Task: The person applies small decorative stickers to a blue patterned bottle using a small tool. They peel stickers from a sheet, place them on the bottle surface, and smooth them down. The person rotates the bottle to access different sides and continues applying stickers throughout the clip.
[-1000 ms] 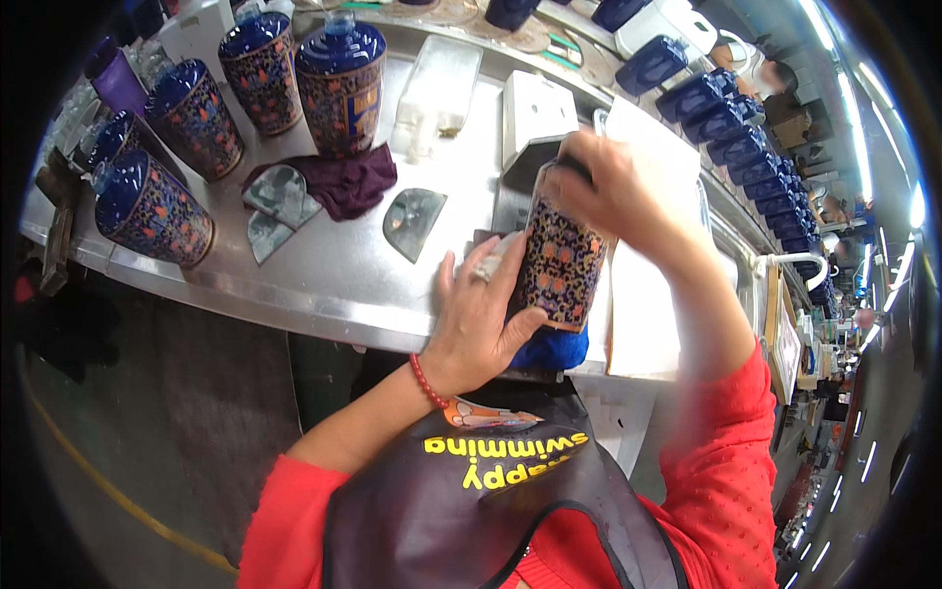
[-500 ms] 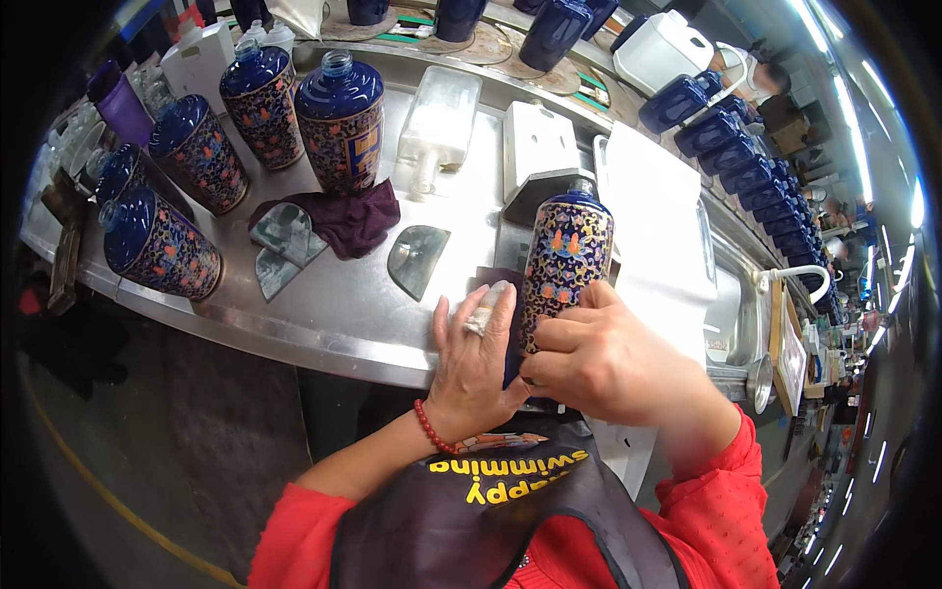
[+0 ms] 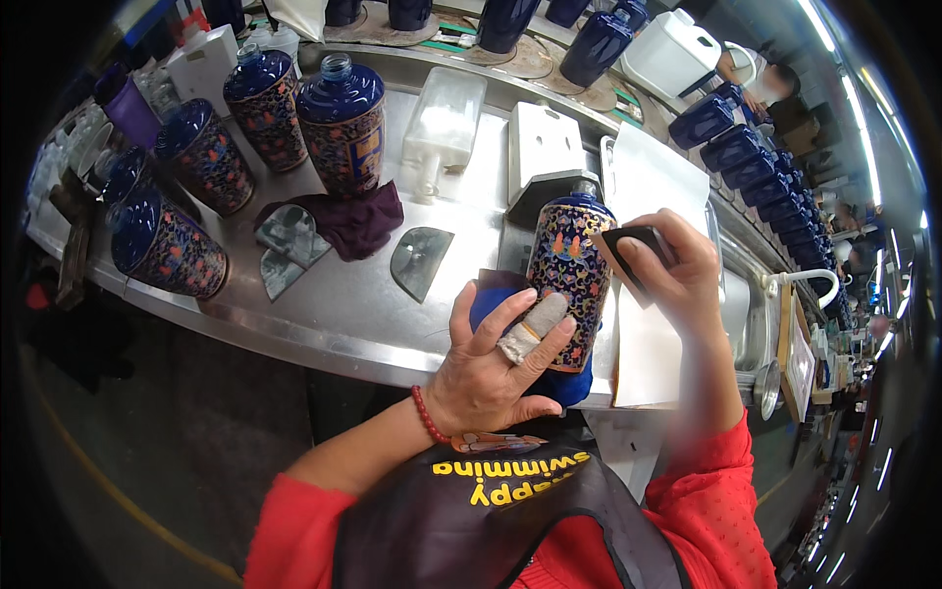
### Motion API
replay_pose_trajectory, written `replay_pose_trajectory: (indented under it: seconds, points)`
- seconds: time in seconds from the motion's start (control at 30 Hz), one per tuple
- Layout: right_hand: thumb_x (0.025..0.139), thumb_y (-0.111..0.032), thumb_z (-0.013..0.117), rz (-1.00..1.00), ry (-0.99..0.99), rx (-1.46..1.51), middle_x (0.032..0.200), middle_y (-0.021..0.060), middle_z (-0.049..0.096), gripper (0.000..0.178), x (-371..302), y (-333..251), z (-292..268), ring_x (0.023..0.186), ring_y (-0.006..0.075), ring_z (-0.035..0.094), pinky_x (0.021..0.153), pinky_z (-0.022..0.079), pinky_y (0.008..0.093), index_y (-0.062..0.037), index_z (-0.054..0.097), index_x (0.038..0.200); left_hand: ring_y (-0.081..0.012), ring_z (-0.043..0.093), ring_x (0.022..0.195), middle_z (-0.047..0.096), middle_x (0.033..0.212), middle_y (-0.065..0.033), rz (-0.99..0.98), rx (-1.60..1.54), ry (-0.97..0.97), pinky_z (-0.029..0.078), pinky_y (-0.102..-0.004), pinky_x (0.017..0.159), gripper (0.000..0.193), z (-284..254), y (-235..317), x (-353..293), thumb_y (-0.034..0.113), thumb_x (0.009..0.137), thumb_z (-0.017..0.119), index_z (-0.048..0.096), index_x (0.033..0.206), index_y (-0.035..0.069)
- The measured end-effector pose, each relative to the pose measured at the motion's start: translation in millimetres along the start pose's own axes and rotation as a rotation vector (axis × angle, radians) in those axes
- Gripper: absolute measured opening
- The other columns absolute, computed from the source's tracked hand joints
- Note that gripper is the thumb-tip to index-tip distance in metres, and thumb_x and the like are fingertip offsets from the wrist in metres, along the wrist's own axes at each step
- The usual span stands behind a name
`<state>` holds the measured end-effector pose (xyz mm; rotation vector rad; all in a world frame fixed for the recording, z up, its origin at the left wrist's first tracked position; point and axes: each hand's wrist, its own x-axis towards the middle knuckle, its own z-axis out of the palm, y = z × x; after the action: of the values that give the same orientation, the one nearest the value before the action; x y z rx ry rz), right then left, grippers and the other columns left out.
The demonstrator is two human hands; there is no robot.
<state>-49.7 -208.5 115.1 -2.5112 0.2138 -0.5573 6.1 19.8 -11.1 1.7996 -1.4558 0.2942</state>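
Head view — right hand pinching a likely scraper, left hand splayed against bottle

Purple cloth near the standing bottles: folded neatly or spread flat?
Neither: the cloth lies bunched on the metal table, with visible creases and an uneven outline.

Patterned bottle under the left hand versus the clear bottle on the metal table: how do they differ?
The patterned bottle is dark blue with colourful decoration; the clear bottle is see-through.
The patterned bottle's neck points up the picture; the clear bottle's points down.
The left hand touches the patterned bottle; no hand touches the clear bottle.
Both have narrow necks.
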Motion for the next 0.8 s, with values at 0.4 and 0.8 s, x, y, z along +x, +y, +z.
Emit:
replay_pose_trajectory:
  seconds: [0.4,0.8]
  points:
    - [0.093,-0.008,0.074,0.202,0.084,0.247,0.078,0.0015,0.064,0.012,-35.7,28.5,-6.7,0.065,0.0054,0.054,0.057,0.041,0.0232,0.0027,0.071,0.098,-0.0316,0.04,0.144,0.071,0.128,-0.0078,0.043,0.038,-0.002,0.0,-0.0652,0.121,0.078,-1.5,-40.3,58.4,0.07,0.102,0.032,0.062,0.143,0.011]
    - [0.091,-0.006,0.076,0.142,0.081,0.215,0.075,0.0038,0.061,0.011,-23.1,24.0,-2.8,0.065,0.0094,0.053,0.057,0.04,0.0264,0.0024,0.071,0.096,-0.0343,0.041,0.138,0.07,0.124,-0.0067,-0.059,0.076,0.046,0.003,-0.0623,0.121,0.074,3.2,-45.0,76.1,0.069,0.101,0.039,0.057,0.148,0.015]
